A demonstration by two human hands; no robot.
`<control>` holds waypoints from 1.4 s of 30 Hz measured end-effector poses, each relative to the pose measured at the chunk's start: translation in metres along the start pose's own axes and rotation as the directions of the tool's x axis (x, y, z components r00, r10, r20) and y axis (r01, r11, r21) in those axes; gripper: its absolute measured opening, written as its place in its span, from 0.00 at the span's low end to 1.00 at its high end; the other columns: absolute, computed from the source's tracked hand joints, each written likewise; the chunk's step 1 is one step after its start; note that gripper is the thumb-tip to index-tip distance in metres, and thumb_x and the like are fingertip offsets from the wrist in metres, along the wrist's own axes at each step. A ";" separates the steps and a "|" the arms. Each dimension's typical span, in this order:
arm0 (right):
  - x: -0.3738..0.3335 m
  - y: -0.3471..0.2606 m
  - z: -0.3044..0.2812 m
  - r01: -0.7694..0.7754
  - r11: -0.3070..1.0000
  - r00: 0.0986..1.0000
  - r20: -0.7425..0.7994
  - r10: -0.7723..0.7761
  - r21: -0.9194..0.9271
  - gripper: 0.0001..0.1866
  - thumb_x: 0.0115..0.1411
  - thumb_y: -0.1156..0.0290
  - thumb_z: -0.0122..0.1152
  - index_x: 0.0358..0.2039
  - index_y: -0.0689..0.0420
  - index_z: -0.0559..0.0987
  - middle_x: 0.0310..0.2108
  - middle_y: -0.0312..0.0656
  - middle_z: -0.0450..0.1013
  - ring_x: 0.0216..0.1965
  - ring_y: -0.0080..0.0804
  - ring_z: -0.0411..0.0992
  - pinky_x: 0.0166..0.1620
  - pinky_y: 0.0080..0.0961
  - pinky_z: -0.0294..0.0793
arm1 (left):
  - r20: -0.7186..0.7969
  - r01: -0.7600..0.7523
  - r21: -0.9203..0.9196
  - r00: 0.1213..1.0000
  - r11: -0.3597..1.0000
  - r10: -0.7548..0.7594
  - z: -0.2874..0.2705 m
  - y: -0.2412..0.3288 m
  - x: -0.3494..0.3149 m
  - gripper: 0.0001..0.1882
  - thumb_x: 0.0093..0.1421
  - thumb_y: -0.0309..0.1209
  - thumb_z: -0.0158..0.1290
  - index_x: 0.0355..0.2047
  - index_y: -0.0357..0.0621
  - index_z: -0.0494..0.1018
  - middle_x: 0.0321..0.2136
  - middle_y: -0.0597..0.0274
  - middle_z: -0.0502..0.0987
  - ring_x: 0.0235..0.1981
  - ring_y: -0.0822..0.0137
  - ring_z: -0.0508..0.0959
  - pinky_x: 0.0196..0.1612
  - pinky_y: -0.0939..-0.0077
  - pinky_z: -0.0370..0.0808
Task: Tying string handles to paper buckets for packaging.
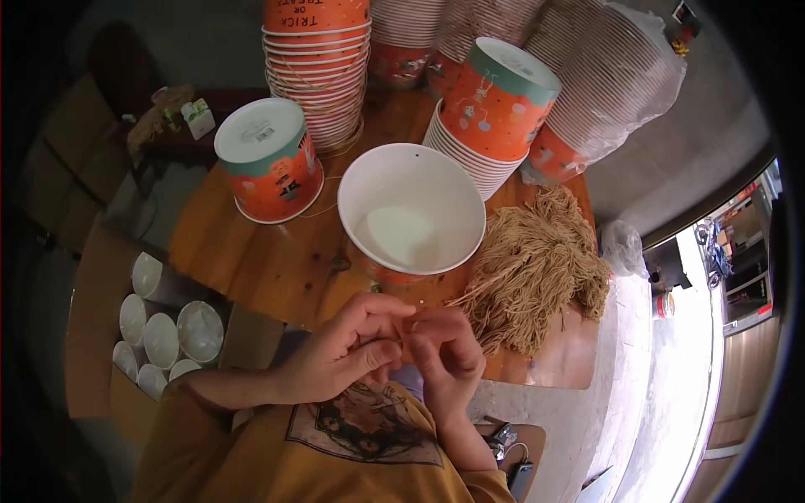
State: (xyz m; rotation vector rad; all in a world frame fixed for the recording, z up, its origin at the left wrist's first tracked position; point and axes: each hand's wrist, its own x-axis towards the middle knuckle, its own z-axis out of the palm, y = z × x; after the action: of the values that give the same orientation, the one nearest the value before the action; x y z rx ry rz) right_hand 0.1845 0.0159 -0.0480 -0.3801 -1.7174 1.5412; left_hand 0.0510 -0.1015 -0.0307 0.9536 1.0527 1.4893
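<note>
Just in front of me, my left hand [352,344] and my right hand [444,344] meet fingertip to fingertip at the table's near edge. Both are closed with fingers bent in a pinch; whatever lies between them is too small to make out. Beyond them an open paper bucket [411,205], white inside, stands upright. Right of it lies a heap of tan cords [541,268], whose loose ends reach toward my right hand. On the left an orange and green paper bucket [272,163] rests upside down, with a thin cord beside it.
A tall stack of nested orange buckets [317,84] stands at the back. Another upturned bucket [503,96] tops a white-rimmed stack. Plastic-wrapped stacks [612,75] fill the back right. Beside the wooden table [243,268], a cardboard box [88,335] holds several white cups [161,339].
</note>
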 end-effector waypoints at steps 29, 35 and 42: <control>-0.001 0.010 -0.017 -0.161 0.952 0.979 -0.167 0.120 -0.260 0.03 0.60 0.77 0.61 0.34 0.61 0.77 0.19 0.30 0.69 0.21 0.11 0.64 0.25 0.12 0.64 | 0.186 -0.230 0.941 0.964 0.248 0.190 -0.040 0.051 0.070 0.06 0.56 0.25 0.54 0.34 0.40 0.72 0.33 0.61 0.71 0.35 0.62 0.73 0.42 0.71 0.71; 0.002 0.021 -0.017 -0.123 0.959 0.982 -0.170 0.081 -0.255 0.02 0.60 0.78 0.61 0.34 0.61 0.77 0.20 0.31 0.68 0.20 0.12 0.61 0.24 0.12 0.62 | 0.037 0.086 0.855 0.974 0.512 -0.224 -0.041 0.069 0.093 0.09 0.53 0.29 0.55 0.32 0.36 0.74 0.28 0.58 0.78 0.30 0.66 0.77 0.35 0.72 0.73; 0.014 0.036 -0.015 0.180 0.864 0.967 -0.074 -0.242 -0.470 0.09 0.53 0.83 0.62 0.35 0.60 0.77 0.36 0.40 0.74 0.31 0.32 0.71 0.34 0.24 0.71 | 0.033 0.133 0.824 0.959 0.551 -0.281 -0.041 0.066 0.101 0.12 0.52 0.31 0.57 0.32 0.34 0.75 0.27 0.61 0.77 0.29 0.71 0.75 0.34 0.76 0.73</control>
State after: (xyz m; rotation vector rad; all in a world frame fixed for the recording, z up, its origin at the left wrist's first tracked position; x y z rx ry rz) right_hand 0.1759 0.0438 -0.0774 -0.4994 -1.9401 0.9191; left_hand -0.0227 -0.0123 0.0241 1.4894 1.7224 0.6378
